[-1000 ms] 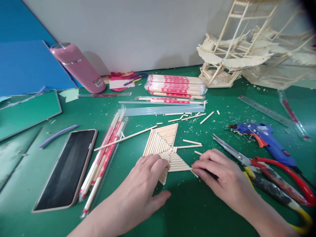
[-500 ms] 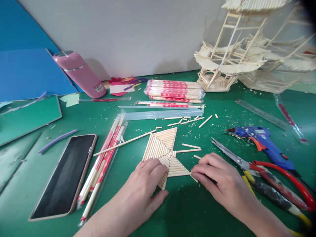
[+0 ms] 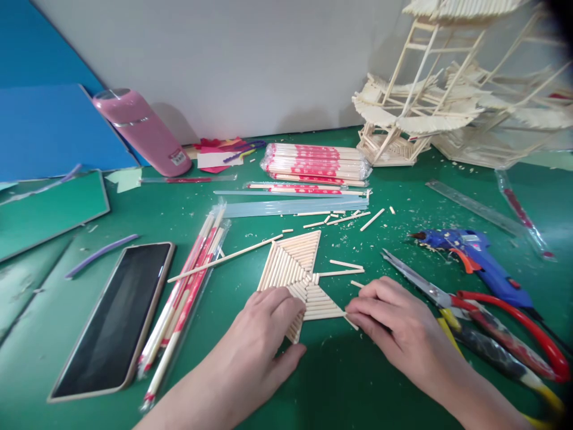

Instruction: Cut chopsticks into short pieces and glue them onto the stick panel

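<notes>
A flat panel of glued wooden sticks, made of triangular sections, lies on the green mat. My left hand presses down on the panel's near left part, fingers spread over it. My right hand pinches a short wooden stick against the panel's near right corner. Several loose cut sticks lie just beyond my right hand.
Scissors with red handles and a blue glue gun lie to the right. A phone and wrapped chopsticks lie to the left. A chopstick pack, pink bottle, ruler and stick model sit farther back.
Both hands stay on the panel and barely shift. The view tilted up a little at first, then held steady.
</notes>
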{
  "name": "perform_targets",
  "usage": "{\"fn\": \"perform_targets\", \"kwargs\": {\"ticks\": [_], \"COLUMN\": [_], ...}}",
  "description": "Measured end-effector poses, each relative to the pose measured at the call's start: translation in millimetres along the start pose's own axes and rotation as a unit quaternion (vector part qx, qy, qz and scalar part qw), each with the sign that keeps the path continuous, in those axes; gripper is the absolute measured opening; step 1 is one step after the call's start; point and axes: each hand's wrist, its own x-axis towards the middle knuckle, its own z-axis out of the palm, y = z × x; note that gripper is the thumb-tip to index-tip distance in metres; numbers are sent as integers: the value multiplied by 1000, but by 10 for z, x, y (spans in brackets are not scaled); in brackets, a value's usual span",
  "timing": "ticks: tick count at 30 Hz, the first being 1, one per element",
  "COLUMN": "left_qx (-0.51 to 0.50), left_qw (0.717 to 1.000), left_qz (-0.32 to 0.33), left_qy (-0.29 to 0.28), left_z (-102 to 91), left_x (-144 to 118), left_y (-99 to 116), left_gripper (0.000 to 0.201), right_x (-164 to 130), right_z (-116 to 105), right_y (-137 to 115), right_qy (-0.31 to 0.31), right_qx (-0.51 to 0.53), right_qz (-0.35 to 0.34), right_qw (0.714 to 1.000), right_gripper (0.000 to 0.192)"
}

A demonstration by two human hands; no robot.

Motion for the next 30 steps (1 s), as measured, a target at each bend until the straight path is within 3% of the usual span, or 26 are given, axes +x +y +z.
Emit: {"fn": "perform_targets", "kwargs": {"ticks": [9,17,30], "left_qx": [33,56,45], "left_qw": [999,995,994], "left_qz": [-12,2,-16], "left_qy": [31,82,102], "left_z": [107,196,220], "left_x": [64,93,96], "left_y": [13,-3,21], "left_gripper": [6,11,13], "right_x": [-10,9,-5], "right_z": [-6,-38,-20], "right_y": [2,-33,-16], "right_qy": [0,-7,-3], "right_qx": [-13,-15,-12], "right_qz": [-1,7,-3], "right_qw": [1000,1000,1000], "right_gripper": [15,17,14]}}
